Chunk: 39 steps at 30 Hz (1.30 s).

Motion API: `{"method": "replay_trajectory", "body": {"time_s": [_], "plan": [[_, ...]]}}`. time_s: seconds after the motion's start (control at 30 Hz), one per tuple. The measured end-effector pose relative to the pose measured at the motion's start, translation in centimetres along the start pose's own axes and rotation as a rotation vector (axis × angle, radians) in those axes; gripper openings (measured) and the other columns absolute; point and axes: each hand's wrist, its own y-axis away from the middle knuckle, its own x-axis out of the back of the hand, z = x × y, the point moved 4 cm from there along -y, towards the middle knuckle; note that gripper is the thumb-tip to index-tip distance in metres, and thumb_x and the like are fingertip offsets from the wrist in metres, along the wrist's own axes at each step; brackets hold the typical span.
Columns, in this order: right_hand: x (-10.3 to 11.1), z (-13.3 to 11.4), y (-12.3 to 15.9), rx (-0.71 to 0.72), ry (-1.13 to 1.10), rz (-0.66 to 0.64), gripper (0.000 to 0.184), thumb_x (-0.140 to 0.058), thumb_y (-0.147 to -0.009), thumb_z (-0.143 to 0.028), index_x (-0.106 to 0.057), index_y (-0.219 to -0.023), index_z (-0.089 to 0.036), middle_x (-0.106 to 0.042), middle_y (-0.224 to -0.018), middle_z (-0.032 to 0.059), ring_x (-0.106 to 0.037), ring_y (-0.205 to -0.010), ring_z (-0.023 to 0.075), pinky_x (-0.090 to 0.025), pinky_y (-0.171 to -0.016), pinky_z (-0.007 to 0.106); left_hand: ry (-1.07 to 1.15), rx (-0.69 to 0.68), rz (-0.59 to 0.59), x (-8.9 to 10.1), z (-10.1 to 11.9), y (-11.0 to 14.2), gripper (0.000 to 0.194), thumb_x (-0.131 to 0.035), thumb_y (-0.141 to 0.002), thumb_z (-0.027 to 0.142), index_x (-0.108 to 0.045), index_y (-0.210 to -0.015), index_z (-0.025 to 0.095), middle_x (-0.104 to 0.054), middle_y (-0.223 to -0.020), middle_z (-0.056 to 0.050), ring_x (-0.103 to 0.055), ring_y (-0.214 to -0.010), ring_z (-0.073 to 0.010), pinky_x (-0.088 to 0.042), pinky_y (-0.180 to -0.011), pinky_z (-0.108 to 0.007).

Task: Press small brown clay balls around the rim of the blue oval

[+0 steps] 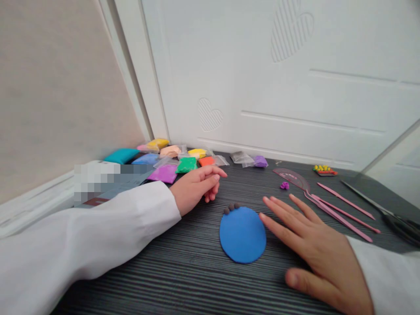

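Observation:
A flat blue clay disc (pixel 243 235) lies on the dark ribbed table (pixel 183 271). Small grey clay balls (pixel 231 207) sit at its far edge. My right hand (pixel 311 245) lies flat on the table just right of the disc, fingers spread, holding nothing. My left hand (pixel 197 186) rests on its side to the upper left of the disc, fingers loosely curled and extended, with nothing visible in it. Both arms wear white sleeves.
Several bags of coloured clay (pixel 170 159) lie at the back left. A purple clay bag (pixel 260 161), a small purple lump (pixel 284 185), a pink protractor (pixel 292 177), pink modelling tools (pixel 341 210), scissors (pixel 393 216) and a small yellow-and-red piece (pixel 324 169) lie to the right. A white door stands behind.

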Motion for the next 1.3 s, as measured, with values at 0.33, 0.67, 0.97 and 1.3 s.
{"method": "replay_trajectory", "body": {"time_s": [0.33, 0.67, 0.97, 1.3], "plan": [[-0.2, 1.5, -0.8, -0.032, 0.0, 0.021, 0.065, -0.029, -0.078, -0.058, -0.026, -0.13, -0.02, -0.02, -0.138, 0.0121, -0.019, -0.125, 0.0294, -0.011, -0.097, 0.057, -0.015, 0.008, 0.009, 0.0, 0.2, 0.1, 0.016, -0.042, -0.079, 0.026, -0.046, -0.091, 0.017, -0.045, -0.058, 0.004, -0.044, -0.048, -0.0074, -0.036, -0.043, -0.019], [-0.3, 1.0, -1.2, -0.033, -0.011, -0.02, 0.066, -0.029, -0.077, -0.06, -0.025, -0.13, -0.022, -0.019, -0.138, 0.0101, -0.017, -0.126, 0.027, -0.008, -0.098, 0.055, -0.043, 0.0, 0.0, 0.1, 0.0, 0.0, 0.017, -0.04, -0.081, 0.027, -0.046, -0.094, 0.017, -0.044, -0.06, 0.004, -0.045, -0.049, -0.0069, -0.036, -0.044, -0.019], [0.0, -1.3, 0.1, 0.054, -0.058, -0.02, 0.071, -0.031, -0.071, -0.068, -0.025, -0.13, -0.029, -0.02, -0.138, 0.0042, -0.023, -0.124, 0.0257, -0.004, -0.1, 0.053, -0.058, -0.013, -0.016, 0.1, -0.1, 0.0, 0.018, -0.038, -0.082, 0.028, -0.045, -0.094, 0.017, -0.044, -0.061, 0.004, -0.045, -0.05, -0.0075, -0.036, -0.045, -0.02], [-0.1, 1.3, 0.6, -0.064, -0.021, -0.079, 0.068, -0.028, -0.074, -0.065, -0.024, -0.131, -0.026, -0.017, -0.138, 0.0075, -0.017, -0.126, 0.026, -0.005, -0.099, 0.054, -0.066, 0.012, -0.012, 0.2, -0.3, 0.0, 0.016, -0.038, -0.082, 0.029, -0.045, -0.093, 0.019, -0.044, -0.059, 0.005, -0.044, -0.05, -0.0074, -0.036, -0.045, -0.019]]}}
